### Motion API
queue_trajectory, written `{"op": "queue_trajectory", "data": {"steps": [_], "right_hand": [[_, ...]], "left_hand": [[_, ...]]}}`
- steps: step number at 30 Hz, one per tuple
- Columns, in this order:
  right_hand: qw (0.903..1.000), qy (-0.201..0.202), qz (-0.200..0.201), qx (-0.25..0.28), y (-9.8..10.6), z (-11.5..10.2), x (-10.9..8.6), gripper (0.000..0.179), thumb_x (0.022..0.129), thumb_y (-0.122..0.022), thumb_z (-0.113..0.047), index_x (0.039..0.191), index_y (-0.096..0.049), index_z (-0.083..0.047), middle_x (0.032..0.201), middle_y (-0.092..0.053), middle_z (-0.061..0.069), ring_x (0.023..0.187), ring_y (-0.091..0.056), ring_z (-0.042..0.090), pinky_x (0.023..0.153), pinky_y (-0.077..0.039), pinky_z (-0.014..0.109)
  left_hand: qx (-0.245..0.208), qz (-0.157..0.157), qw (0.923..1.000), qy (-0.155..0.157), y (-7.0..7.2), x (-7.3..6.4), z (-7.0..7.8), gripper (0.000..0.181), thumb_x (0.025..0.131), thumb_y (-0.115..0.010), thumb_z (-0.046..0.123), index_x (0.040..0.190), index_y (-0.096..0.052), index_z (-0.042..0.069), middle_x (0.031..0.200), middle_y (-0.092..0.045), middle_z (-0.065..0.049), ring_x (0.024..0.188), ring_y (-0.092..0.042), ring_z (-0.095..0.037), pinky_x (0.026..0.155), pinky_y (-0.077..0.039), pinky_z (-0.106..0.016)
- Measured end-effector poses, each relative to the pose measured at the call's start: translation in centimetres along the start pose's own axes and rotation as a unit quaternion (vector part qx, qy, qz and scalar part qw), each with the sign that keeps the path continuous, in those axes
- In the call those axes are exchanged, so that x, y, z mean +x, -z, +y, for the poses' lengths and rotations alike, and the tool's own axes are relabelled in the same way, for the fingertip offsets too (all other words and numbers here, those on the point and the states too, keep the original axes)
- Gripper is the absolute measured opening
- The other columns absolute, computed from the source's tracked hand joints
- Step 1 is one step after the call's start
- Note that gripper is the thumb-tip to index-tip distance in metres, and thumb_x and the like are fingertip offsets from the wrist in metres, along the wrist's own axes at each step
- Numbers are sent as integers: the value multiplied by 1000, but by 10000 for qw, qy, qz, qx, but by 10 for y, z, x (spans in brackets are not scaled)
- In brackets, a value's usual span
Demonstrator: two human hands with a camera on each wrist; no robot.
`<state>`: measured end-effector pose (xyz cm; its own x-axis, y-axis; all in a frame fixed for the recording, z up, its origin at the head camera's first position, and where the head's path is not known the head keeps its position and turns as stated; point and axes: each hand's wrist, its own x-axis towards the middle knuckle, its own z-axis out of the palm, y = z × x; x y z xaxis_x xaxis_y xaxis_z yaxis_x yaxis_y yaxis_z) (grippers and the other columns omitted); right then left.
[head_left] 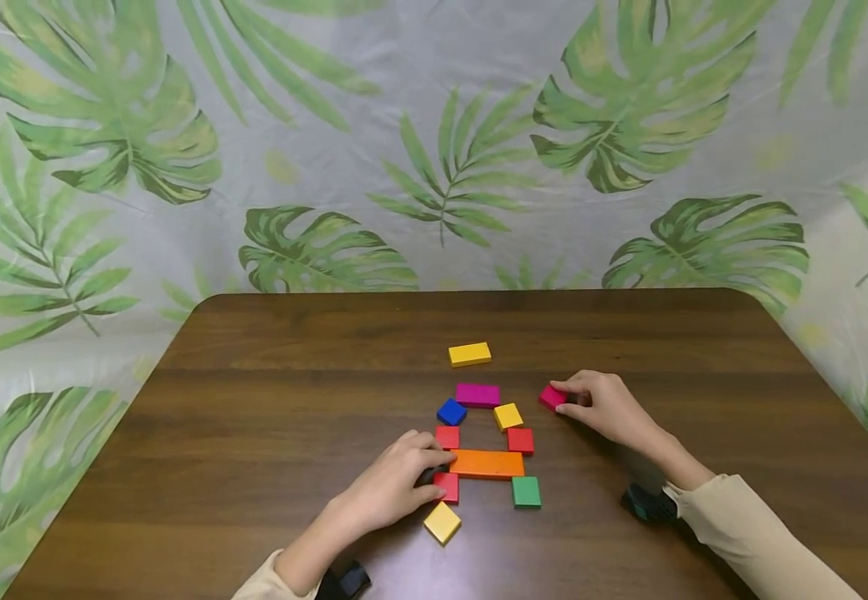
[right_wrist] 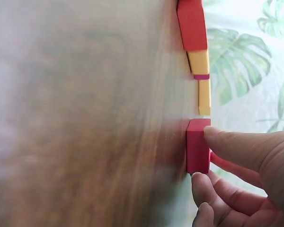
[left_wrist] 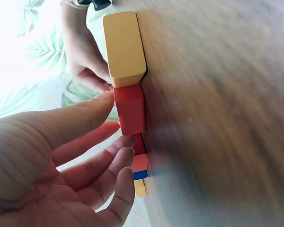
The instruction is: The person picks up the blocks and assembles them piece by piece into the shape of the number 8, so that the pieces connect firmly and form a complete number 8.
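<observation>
My left hand [head_left: 398, 477] holds a red square block [left_wrist: 131, 111] between thumb and index finger, at the left end of an orange rectangular block [head_left: 488, 464]. In the left wrist view a yellow block [left_wrist: 125, 45] stands right beside that red one. To the right, my right hand [head_left: 614, 407] pinches a crimson block [right_wrist: 198, 145] by its edges, low over the table. Between the hands lies a ring of blocks: a red block [head_left: 448, 437], another red block [head_left: 520, 441], a blue block [head_left: 452, 412], a yellow block [head_left: 508, 416] and a purple rectangular block [head_left: 478, 395].
Below the orange block's right end sits a green square block [head_left: 527, 492]. A yellow rectangular block [head_left: 469, 355] lies farthest back on the brown wooden table [head_left: 291, 400]. Behind the table's far edge hangs a leaf-patterned cloth [head_left: 479, 150].
</observation>
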<state>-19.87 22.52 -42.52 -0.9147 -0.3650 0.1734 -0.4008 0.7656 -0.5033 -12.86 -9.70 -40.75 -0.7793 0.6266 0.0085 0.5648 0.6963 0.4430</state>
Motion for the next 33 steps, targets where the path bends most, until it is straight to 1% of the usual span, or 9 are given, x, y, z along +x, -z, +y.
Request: {"op": "queue_trajectory", "data": {"steps": [6, 12, 17, 24, 27, 33], "right_hand": [[9999, 1, 108, -54, 1, -2, -13, 32, 78, -74, -13, 109, -70, -4, 92, -70, 5, 61, -41, 0, 54, -37, 17], [9996, -9, 271, 65, 3, -4, -23, 29, 75, -77, -11, 102, -73, -3, 87, -70, 4, 58, -40, -2, 52, -36, 17], [9996, -78, 228, 121, 4, -6, -31, 28, 74, -77, -13, 100, -73, -5, 82, -67, 1, 57, -41, -3, 51, -36, 17], [9996, -45, 125, 231, 3, -12, -43, 24, 72, -78, -14, 95, -71, -8, 68, -56, -6, 57, -41, -4, 51, -37, 17], [9995, -26, 50, 318, 2, -16, -49, 24, 72, -79, -14, 94, -71, -9, 68, -54, -8, 58, -41, -5, 50, -37, 17], [9991, 86, 34, 418, 3, -23, -61, 23, 71, -80, -15, 92, -71, -10, 68, -53, -10, 58, -40, -5, 50, -36, 16]], "left_hand": [[-48, -2, 10000, 29, -1, -1, 0, 37, 84, -70, 22, 119, -65, 10, 105, -63, 0, 91, -47, -8, 78, -45, -19], [-55, 18, 10000, 8, -1, 0, 0, 37, 84, -70, 22, 118, -65, 9, 105, -63, 0, 91, -48, -9, 79, -45, -20], [-29, 35, 10000, -6, 0, 0, 1, 37, 84, -70, 22, 118, -66, 9, 105, -63, 0, 92, -48, -10, 79, -45, -21], [-21, 21, 10000, 22, 1, -1, 2, 37, 83, -70, 22, 117, -66, 8, 105, -63, -1, 92, -48, -10, 79, -46, -21], [-22, 4, 10000, 47, 1, -1, 3, 36, 84, -70, 21, 117, -66, 8, 105, -63, -1, 92, -48, -10, 79, -46, -21], [25, 15, 10000, 36, 0, -1, 2, 37, 84, -70, 22, 118, -65, 9, 105, -63, 0, 92, -48, -10, 80, -46, -22]]}}
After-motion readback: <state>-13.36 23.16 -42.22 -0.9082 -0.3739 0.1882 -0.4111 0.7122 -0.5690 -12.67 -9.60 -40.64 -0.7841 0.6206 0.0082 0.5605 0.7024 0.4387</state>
